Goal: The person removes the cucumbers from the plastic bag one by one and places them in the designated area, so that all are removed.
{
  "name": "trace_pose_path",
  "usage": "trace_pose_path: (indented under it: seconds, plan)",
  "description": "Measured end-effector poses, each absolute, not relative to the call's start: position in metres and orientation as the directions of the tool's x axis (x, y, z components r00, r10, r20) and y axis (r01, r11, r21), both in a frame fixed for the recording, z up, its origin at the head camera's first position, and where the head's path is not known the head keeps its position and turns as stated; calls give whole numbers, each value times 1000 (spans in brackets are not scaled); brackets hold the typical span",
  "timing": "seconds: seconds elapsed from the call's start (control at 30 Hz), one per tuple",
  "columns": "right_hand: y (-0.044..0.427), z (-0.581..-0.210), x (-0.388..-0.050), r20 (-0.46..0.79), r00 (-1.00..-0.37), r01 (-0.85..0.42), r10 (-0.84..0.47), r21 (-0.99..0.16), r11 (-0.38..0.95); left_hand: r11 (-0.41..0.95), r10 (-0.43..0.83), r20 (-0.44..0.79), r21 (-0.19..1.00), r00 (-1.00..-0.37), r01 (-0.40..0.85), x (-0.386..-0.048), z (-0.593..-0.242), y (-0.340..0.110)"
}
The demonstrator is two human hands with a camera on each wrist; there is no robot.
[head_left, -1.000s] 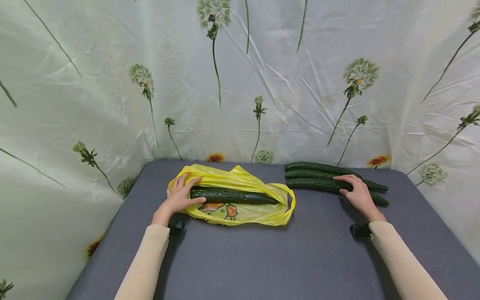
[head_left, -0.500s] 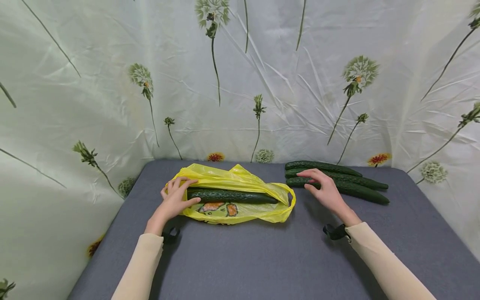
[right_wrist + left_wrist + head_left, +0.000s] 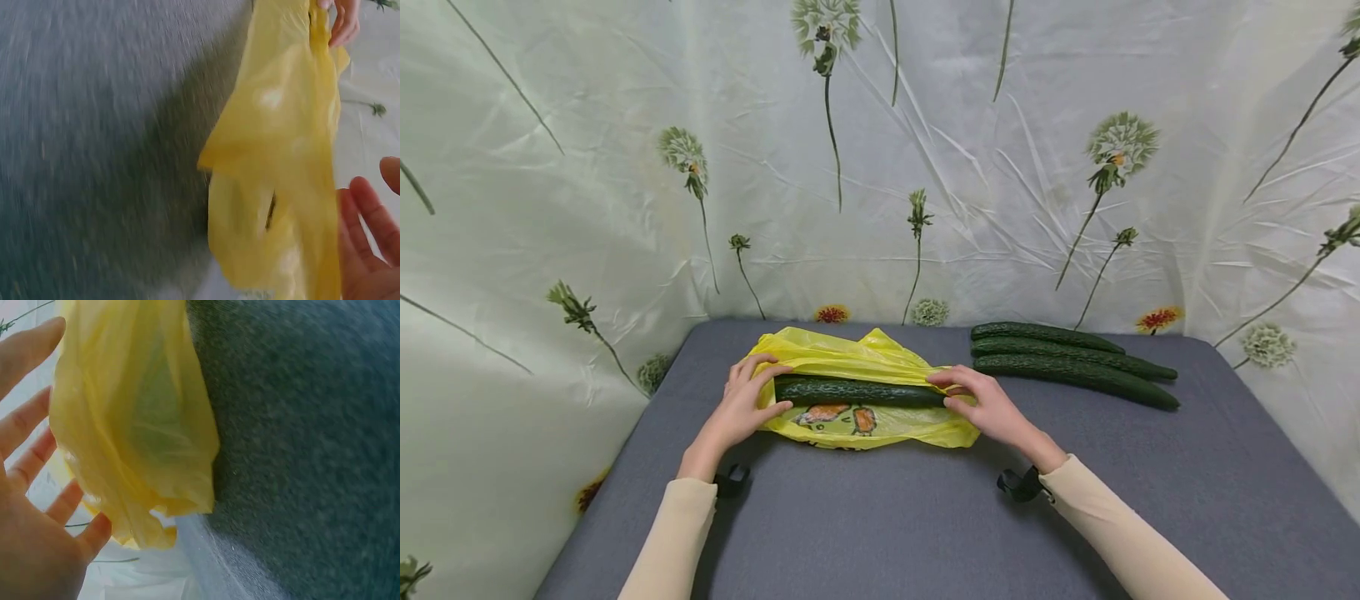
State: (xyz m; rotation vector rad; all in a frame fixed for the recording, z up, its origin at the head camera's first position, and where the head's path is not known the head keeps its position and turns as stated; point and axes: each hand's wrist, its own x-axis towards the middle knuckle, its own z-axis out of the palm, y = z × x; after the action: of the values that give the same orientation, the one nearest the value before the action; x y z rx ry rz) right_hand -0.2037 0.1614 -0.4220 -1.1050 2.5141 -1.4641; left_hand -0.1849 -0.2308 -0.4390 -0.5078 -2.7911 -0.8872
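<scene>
A yellow plastic bag (image 3: 850,357) lies flat on the table, an orange and green print on its front. In its opening shows one dark green cucumber (image 3: 857,392), lying lengthwise. My left hand (image 3: 743,400) is at the bag's left end, thumb and fingers spread apart; in the left wrist view its fingertips (image 3: 40,400) meet the yellow plastic. At the right end, my right hand (image 3: 988,404) has its thumb and fingers apart around the bag and the cucumber's tip. In the right wrist view the fingers (image 3: 375,219) look loosely extended beside the bag (image 3: 281,144).
Several more cucumbers (image 3: 1075,375) lie side by side at the table's back right. A grey cloth covers the table (image 3: 865,517). Behind it hangs a pale curtain (image 3: 1000,167) printed with dandelions.
My right hand has moved left from the loose cucumbers to the bag's right end, carrying nothing visible. My left hand has shifted slightly left and toward me, staying at the bag.
</scene>
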Motion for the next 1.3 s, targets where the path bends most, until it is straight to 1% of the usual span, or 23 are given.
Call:
trace_pose_path:
  seconds: [0.17,0.37,0.63,0.87,1.07,1.3]
  plan:
    - [152,-428,-199,218,-730,-540,-647,-765,352,788,297,236,487,-925,377,-185,-443,-233]
    - [147,-435,-196,215,-721,-598,-659,-674,435,828,272,165,462,-948,318,-184,-445,-232]
    - [145,-436,-196,185,-761,-569,-622,-652,501,856,248,116,439,-962,274,-185,-447,-228]
    - [148,-438,-204,189,-772,-565,-606,-640,521,852,250,103,449,-963,269,-192,-442,-223]
    - [149,-439,-215,157,-799,-515,-581,-676,526,846,263,103,454,-959,280,-201,-438,-222]
    - [147,-442,-227,121,-811,-452,-572,-750,483,831,276,102,475,-956,291,-211,-441,-226]
